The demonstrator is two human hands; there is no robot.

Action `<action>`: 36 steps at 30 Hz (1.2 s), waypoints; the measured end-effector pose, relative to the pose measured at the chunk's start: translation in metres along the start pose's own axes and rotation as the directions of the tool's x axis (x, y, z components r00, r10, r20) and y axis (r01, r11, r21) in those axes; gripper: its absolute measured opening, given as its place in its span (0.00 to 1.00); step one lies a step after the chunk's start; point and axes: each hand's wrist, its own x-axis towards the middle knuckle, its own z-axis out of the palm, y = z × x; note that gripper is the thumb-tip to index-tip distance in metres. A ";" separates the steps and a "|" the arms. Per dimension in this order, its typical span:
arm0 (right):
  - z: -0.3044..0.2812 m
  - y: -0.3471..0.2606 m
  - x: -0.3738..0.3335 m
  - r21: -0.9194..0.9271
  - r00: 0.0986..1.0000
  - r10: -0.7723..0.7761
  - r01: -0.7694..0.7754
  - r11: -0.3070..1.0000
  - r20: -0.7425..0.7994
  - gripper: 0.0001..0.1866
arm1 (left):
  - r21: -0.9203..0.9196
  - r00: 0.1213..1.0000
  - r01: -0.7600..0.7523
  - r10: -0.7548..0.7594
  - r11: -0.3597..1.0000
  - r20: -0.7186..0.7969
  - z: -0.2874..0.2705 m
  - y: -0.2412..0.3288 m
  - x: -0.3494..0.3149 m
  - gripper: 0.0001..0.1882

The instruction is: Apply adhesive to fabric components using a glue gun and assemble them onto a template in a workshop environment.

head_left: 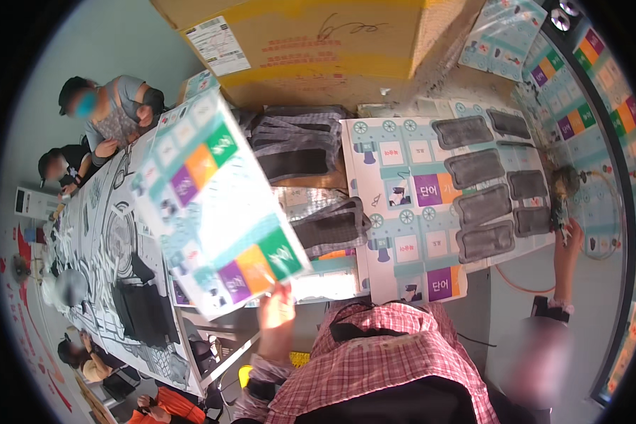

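Observation:
My left hand (pixel 277 311) pinches the lower edge of a large printed board (pixel 226 233), teal and white with purple, orange and green blocks. The board is raised and tilted over the table's left part. At the far right, my right hand (pixel 569 239) is closed around what looks like a spray gun (pixel 564 189) with a thin hose. Left of it, several dark grey, rounded pads (pixel 482 205) lie in two columns on another printed sheet (pixel 396 240). Stacked black strap-like pieces (pixel 293 145) lie in the middle, with more black pieces (pixel 332 227) nearer me.
A big cardboard box (pixel 318 53) with yellow tape stands behind the table. Printed sheets cover the right wall (pixel 572 106). On the left, a long table (pixel 95 233) holds white strips and black cloth (pixel 145 304); several people sit along it.

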 end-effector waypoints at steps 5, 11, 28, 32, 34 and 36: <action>0.027 -0.010 0.016 0.152 0.995 0.004 -0.019 0.988 0.101 0.22 | 0.265 0.988 0.145 -0.152 0.953 0.009 0.018 -0.057 -0.032 0.16; 0.085 0.018 0.030 0.178 0.973 -0.221 0.207 0.962 0.060 0.19 | 0.298 0.989 0.041 -0.082 0.954 0.127 0.015 -0.106 0.010 0.14; 0.118 0.039 -0.093 0.505 0.741 0.071 -0.521 0.688 0.668 0.13 | 0.891 0.850 -0.150 -0.405 0.428 0.338 0.185 -0.295 0.007 0.20; 0.101 0.022 -0.098 0.546 0.746 0.027 -0.511 0.664 0.665 0.13 | 0.863 0.843 -0.505 -0.198 0.024 0.499 0.210 -0.311 0.009 0.15; 0.101 0.025 -0.103 0.532 0.736 0.029 -0.516 0.671 0.676 0.12 | 0.826 0.820 -0.563 -0.155 -0.044 0.551 0.225 -0.310 0.001 0.13; 0.101 0.026 -0.106 0.520 0.727 0.031 -0.519 0.678 0.686 0.12 | 0.780 0.789 -0.614 -0.114 -0.116 0.604 0.233 -0.311 0.000 0.12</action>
